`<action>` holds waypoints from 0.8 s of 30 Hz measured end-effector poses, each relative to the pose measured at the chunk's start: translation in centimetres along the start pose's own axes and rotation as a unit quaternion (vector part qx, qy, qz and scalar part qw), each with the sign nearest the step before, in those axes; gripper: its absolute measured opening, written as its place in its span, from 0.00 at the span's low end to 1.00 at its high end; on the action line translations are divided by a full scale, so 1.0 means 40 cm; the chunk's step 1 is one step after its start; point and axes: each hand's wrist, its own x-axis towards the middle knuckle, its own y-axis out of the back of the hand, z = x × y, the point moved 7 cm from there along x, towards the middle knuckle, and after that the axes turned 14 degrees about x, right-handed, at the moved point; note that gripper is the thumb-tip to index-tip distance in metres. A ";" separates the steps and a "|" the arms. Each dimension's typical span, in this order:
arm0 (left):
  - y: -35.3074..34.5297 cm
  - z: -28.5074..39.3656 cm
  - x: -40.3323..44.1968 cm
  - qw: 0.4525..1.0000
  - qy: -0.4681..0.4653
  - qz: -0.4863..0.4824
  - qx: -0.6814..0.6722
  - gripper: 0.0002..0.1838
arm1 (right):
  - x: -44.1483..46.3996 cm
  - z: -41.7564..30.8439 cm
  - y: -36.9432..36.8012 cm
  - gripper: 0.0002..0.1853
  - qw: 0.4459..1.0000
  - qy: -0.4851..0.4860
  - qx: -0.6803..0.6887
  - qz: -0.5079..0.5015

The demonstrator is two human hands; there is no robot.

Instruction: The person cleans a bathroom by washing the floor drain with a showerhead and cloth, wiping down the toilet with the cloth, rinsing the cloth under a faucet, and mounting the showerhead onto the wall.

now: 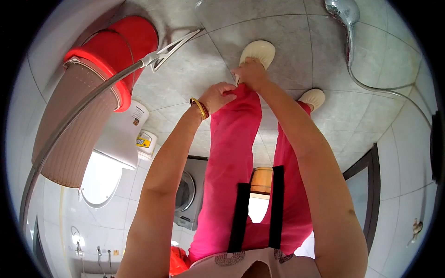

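Note:
My left hand, with bracelets on its wrist, pinches the lower part of a pink trouser leg near its hem. My right hand is closed at the same hem, right beside the opening of a cream shoe. Its fingers cover the ankle and part of the shoe, so the gripped fold is partly hidden. The other cream shoe stands on the floor to the right, a little nearer my body. Two black straps hang down from my waist over the trousers.
A red bucket and ribbed brown bin stand at left, with a metal-handled mop across them. Behind are a toilet and washing machine. A shower head with hose lies at upper right on grey tiles.

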 end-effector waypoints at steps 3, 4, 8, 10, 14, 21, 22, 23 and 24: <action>-0.005 -0.001 0.009 1.000 0.006 -0.003 0.013 0.12 | -0.002 0.003 -0.018 0.13 0.998 -0.024 -0.037 -0.040; -0.007 -0.001 0.011 1.000 0.006 -0.004 0.013 0.12 | 0.001 0.000 -0.019 0.13 0.998 -0.014 -0.062 -0.030; 0.017 0.001 0.008 0.999 -0.014 0.013 0.028 0.12 | 0.015 -0.017 -0.024 0.13 0.988 -0.019 -0.153 -0.017; 0.029 0.017 0.000 0.998 -0.026 0.022 0.045 0.13 | 0.020 -0.026 -0.032 0.12 0.987 -0.009 -0.157 -0.034; 0.076 0.075 -0.024 0.955 -0.055 0.085 0.278 0.12 | 0.061 0.071 -0.121 0.14 0.992 -0.106 0.011 0.066; 0.048 0.109 -0.012 0.946 -0.078 0.068 0.307 0.12 | -0.023 -0.014 0.007 0.15 0.996 0.073 -0.056 -0.019; 0.040 0.103 -0.009 0.948 -0.071 0.060 0.303 0.12 | -0.016 -0.020 -0.007 0.16 0.993 0.067 -0.091 -0.046; 0.040 0.116 -0.012 0.949 -0.070 0.059 0.303 0.12 | -0.009 -0.025 -0.027 0.17 0.988 0.061 -0.124 -0.074; 0.036 0.126 -0.012 0.943 -0.062 0.046 0.323 0.13 | -0.001 -0.033 -0.036 0.17 0.988 0.062 -0.122 -0.073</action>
